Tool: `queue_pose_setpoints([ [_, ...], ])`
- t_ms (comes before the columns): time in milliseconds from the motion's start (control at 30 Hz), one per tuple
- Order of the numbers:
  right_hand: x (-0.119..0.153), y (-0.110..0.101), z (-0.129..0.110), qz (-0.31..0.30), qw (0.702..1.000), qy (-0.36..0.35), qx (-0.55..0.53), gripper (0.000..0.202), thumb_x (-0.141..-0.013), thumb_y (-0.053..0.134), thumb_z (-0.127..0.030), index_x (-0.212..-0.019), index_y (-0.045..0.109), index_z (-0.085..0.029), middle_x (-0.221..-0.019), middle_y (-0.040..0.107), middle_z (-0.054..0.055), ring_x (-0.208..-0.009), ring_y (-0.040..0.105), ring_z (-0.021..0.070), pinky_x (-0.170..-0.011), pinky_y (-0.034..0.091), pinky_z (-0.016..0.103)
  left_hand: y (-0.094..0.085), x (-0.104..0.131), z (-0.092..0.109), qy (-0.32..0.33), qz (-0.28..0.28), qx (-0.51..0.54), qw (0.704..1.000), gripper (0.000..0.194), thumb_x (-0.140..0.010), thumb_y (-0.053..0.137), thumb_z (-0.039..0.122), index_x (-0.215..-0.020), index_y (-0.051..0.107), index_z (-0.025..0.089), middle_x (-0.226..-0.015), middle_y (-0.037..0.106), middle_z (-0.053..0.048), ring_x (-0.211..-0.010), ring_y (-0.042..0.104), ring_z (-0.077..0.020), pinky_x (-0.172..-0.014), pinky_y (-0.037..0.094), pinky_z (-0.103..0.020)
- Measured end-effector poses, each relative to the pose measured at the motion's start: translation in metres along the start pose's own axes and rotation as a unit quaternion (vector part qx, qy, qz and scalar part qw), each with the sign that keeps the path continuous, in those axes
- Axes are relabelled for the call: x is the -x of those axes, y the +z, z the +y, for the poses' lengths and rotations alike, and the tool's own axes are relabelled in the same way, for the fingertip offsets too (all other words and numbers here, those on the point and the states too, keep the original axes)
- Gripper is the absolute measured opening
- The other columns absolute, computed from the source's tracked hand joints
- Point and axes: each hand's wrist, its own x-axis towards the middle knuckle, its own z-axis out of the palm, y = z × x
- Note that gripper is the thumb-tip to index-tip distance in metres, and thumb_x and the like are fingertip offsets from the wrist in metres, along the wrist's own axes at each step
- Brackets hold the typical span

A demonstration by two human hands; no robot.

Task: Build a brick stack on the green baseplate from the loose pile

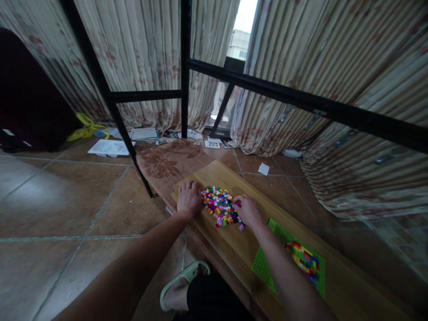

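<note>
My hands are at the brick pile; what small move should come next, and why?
Probably pick one from the brick pile with your right hand and bring it to the green baseplate; that hand is at the pile's edge, and built bricks cover only part of the baseplate.

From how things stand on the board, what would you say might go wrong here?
The right hand works at the edge of the loose brick pile, so a nudge might scatter small pieces onto the tiled floor. The right forearm passes over the green baseplate and could knock bricks already placed there.
</note>
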Motion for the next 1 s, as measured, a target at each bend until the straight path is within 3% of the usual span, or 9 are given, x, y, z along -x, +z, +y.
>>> queue_pose_setpoints([
  [233,0.008,-0.002,-0.003,0.028,1.000,0.008,-0.004,0.014,-0.084,0.057,-0.018,-0.076,0.068,-0.020,-0.086,0.064,0.003,-0.084,0.058,0.0152,-0.077,0.039,0.024,-0.001,0.001,0.000,0.007,0.003,-0.017,1.000,0.032,-0.089,0.043,0.026,-0.116,0.057,0.016,-0.119,0.058,-0.013,-0.109,0.052,-0.0289,-0.097,0.038,-0.043],
  [500,0.004,0.000,-0.013,0.034,0.999,0.030,0.016,0.019,-0.087,0.054,-0.024,-0.088,0.072,-0.021,-0.093,0.067,0.005,-0.091,0.057,0.0180,-0.085,0.037,0.028,-0.002,0.001,0.001,0.000,-0.006,-0.031,1.000,0.030,-0.089,0.043,0.026,-0.115,0.057,0.018,-0.119,0.057,-0.012,-0.110,0.051,-0.0271,-0.097,0.038,-0.041],
  [633,-0.002,0.004,-0.020,0.027,0.998,0.055,0.034,0.019,-0.085,0.057,-0.030,-0.086,0.073,-0.020,-0.091,0.067,0.007,-0.090,0.057,0.0216,-0.082,0.038,0.031,-0.003,0.001,0.001,-0.004,-0.007,-0.034,0.999,0.030,-0.090,0.044,0.027,-0.115,0.057,0.018,-0.120,0.058,-0.011,-0.110,0.052,-0.0270,-0.097,0.038,-0.040],
  [1000,-0.014,0.000,-0.027,0.012,0.997,0.058,0.054,0.016,-0.080,0.058,-0.025,-0.081,0.074,-0.021,-0.092,0.068,0.009,-0.097,0.056,0.0240,-0.084,0.039,0.033,-0.001,0.002,0.001,-0.001,-0.007,-0.036,0.999,0.031,-0.090,0.043,0.026,-0.116,0.057,0.017,-0.119,0.058,-0.011,-0.110,0.051,-0.0271,-0.097,0.038,-0.041],
])
